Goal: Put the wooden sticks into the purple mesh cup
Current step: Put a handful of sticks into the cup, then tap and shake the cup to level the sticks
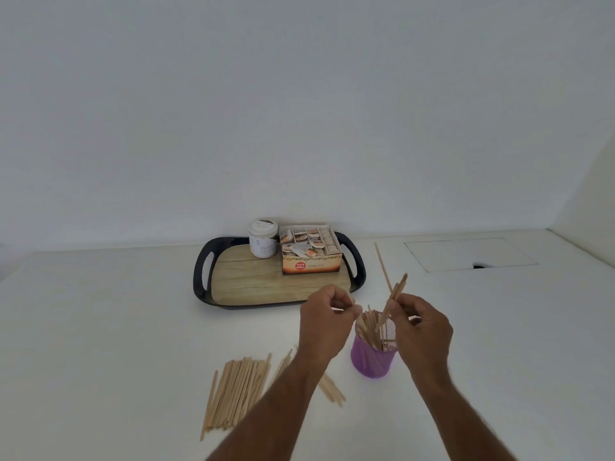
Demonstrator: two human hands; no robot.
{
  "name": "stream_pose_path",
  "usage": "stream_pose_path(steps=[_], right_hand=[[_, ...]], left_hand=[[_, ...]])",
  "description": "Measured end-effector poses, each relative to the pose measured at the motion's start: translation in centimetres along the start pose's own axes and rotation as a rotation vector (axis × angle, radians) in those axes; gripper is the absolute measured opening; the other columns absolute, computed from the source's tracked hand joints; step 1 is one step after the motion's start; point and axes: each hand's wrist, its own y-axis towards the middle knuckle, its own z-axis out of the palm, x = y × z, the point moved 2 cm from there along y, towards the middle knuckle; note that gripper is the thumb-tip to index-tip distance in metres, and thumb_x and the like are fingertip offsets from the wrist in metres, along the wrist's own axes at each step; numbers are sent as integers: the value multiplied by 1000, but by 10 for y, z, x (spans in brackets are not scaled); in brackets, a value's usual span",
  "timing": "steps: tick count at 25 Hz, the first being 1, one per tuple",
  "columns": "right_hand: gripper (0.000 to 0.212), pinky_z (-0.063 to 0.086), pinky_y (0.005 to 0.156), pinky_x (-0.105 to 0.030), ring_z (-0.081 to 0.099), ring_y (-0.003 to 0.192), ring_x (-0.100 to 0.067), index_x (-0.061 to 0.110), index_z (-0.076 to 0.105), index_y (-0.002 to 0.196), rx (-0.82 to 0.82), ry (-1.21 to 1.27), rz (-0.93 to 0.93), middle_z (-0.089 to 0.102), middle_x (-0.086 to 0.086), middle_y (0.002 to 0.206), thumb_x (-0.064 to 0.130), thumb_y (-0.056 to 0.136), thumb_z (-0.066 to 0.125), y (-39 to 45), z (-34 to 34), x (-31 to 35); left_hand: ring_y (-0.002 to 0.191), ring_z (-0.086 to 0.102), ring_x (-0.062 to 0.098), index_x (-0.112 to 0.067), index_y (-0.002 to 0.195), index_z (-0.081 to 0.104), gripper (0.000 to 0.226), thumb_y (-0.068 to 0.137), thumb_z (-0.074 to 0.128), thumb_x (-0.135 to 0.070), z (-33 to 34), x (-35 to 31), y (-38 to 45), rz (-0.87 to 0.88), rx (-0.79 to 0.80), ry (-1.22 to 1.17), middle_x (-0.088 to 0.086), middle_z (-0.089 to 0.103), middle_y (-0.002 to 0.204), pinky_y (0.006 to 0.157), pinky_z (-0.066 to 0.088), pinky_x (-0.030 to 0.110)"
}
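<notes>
The purple mesh cup [372,359] stands on the white table between my hands, with several wooden sticks upright inside it. My right hand [421,327] grips a few wooden sticks [394,291] that slant up and away, their lower ends over the cup's mouth. My left hand [324,319] hovers just left of the cup's rim with its fingers curled closed; I see nothing in it. A pile of loose wooden sticks [234,390] lies on the table to the left, partly hidden under my left forearm.
A black-rimmed tray [203,271] with a wood-look bottom sits behind the cup. It holds a white jar [263,239] and an open box of tea bags [311,249]. A rectangular hatch [469,254] is set into the table at the far right.
</notes>
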Motion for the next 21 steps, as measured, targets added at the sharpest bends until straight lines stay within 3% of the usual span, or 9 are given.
stream_pose_path(steps=[2,6,9,12,16,19,21], right_hand=[[6,55,73,-37,66,80,-13,24,74,89,0,-1,32,72,10,83,20,85,71,0,2,-12],[4,45,68,-17,65,78,-6,17,77,85,0,-33,-23,72,11,80,17,81,74,-12,9,-27],[8,53,74,-30,67,87,-9,18,78,86,1,-85,-49,74,8,86,23,81,75,-18,14,-48],[34,51,86,-47,61,105,-23,16,78,92,-38,-144,-25,71,0,103,43,84,59,-23,15,-60],[63,47,96,-44,54,115,-16,17,69,115,4,7,-37,64,3,120,66,83,46,-28,11,-64],[90,49,94,-37,53,117,-14,18,42,141,130,113,69,50,6,137,68,69,64,-34,10,-77],[112,48,96,-36,50,118,-13,22,27,147,258,110,184,42,9,140,54,55,83,-38,16,-86]], left_hand=[[73,71,13,-21,77,66,17,79,81,-13,9,-5,1,19,20,10,-6,71,79,73,62,30],[76,68,5,-24,85,68,15,81,79,-14,23,3,4,23,83,100,-11,70,80,71,56,17],[79,68,2,-20,96,73,13,84,77,-21,21,13,3,25,108,136,-11,71,84,72,54,13],[75,68,0,-21,93,75,7,88,73,-25,8,16,5,94,47,126,-12,72,79,71,54,13],[74,66,0,-21,93,75,10,92,68,-29,-23,30,11,149,-51,149,-13,71,77,69,52,14],[81,66,-4,-27,93,73,13,93,65,-37,-66,63,13,91,-111,304,-17,72,85,76,52,20],[95,68,3,-27,102,71,24,93,61,-47,-104,95,10,27,-155,435,-15,73,98,87,54,31]])
